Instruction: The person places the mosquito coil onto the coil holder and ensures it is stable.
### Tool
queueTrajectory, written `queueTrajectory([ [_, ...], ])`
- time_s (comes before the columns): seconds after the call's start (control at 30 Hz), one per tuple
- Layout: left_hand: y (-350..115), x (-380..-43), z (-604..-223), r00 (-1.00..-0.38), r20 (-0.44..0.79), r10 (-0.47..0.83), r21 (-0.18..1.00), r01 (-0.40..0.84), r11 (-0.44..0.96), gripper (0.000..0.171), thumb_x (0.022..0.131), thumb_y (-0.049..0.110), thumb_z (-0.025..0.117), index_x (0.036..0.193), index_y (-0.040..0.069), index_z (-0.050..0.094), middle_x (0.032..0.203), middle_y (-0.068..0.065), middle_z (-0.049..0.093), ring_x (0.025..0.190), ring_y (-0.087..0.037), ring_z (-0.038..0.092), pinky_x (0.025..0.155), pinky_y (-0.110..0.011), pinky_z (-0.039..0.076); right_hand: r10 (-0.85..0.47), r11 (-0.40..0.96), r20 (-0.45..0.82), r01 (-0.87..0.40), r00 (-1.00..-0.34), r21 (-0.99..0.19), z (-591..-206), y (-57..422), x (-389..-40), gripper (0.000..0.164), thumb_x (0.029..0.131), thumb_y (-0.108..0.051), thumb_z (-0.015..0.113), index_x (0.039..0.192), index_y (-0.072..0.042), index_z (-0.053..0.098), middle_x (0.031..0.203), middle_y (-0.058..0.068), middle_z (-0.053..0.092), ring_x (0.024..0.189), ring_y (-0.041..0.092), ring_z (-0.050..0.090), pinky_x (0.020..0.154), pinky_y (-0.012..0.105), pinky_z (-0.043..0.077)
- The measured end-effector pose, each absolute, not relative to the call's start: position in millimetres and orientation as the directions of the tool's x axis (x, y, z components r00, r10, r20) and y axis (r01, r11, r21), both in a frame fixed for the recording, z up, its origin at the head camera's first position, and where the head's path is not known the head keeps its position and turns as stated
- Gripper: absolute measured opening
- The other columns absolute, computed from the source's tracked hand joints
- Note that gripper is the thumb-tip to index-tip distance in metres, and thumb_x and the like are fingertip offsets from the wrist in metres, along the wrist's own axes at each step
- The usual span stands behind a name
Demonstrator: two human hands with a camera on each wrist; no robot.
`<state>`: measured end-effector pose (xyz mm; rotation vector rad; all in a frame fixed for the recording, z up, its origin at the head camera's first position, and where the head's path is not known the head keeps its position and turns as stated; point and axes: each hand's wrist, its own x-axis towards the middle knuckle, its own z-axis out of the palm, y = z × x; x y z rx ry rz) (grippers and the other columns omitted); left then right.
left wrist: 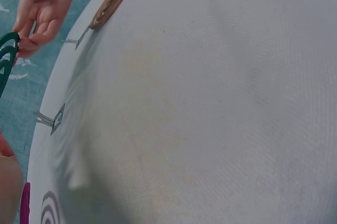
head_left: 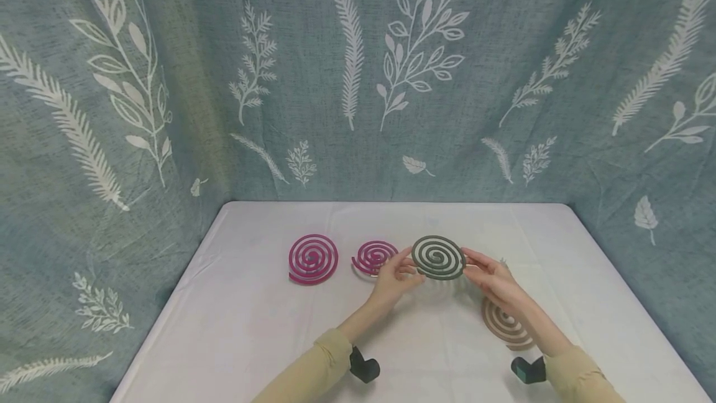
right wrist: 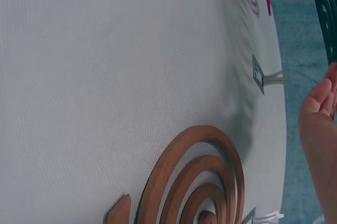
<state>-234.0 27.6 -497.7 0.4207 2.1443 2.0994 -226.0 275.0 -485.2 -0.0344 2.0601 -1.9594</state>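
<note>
A dark green mosquito coil (head_left: 437,258) is held up over the table between both hands, its flat spiral tilted toward the head camera. My left hand (head_left: 393,280) pinches its left edge between thumb and fingers. At the opposite edge, my right hand (head_left: 500,281) grips the rim the same way. Below the coil, a small metal stand (right wrist: 258,75) shows on the table in the right wrist view. Just left of the left hand, a magenta coil (head_left: 375,256) sits raised above the cloth, partly covered by that hand.
Another magenta coil (head_left: 312,257) is farther left on the white table (head_left: 235,328). Under the right forearm, a brown coil (head_left: 488,321) is partly hidden; a metal stand (left wrist: 80,39) shows near it in the left wrist view. A patterned curtain (head_left: 358,160) hangs behind the table.
</note>
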Motion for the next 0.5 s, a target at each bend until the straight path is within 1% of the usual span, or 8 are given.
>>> queueTrajectory([
  [0.1,28,-234,-498,-0.950,0.135,0.281,0.990,0.141,0.001,0.066,0.081,0.003,0.070,0.140,-0.002,0.041,0.111,-0.025,0.061,0.101,-0.037,0.058,0.081,-0.021,0.047,-0.201,0.072,-0.201,0.190,-0.959,-0.979,-486,273,-227,0.071,0.091,-0.019,0.062,0.149,-0.006,0.024,0.125,-0.002,0.046,0.104,-0.002,0.056,0.096,0.022,0.047],
  [0.3,30,-238,-500,-0.950,0.135,0.281,0.988,0.150,0.032,0.063,0.083,0.003,0.068,0.139,-0.002,0.040,0.105,-0.025,0.065,0.095,-0.024,0.062,0.081,-0.018,0.047,-0.152,0.075,-0.217,0.208,-0.964,-0.975,-487,267,-228,0.069,0.093,-0.019,0.060,0.150,-0.007,0.023,0.129,0.003,0.040,0.102,-0.003,0.054,0.098,0.021,0.045],
  [0.5,32,-241,-498,-0.949,0.141,0.280,0.988,0.154,0.025,0.064,0.083,0.003,0.068,0.139,-0.004,0.039,0.104,-0.025,0.065,0.096,-0.028,0.062,0.082,-0.017,0.048,-0.086,0.091,-0.221,0.213,-0.972,-0.973,-487,263,-227,0.065,0.094,-0.020,0.057,0.150,-0.008,0.024,0.131,0.005,0.037,0.101,-0.004,0.052,0.096,0.017,0.044],
])
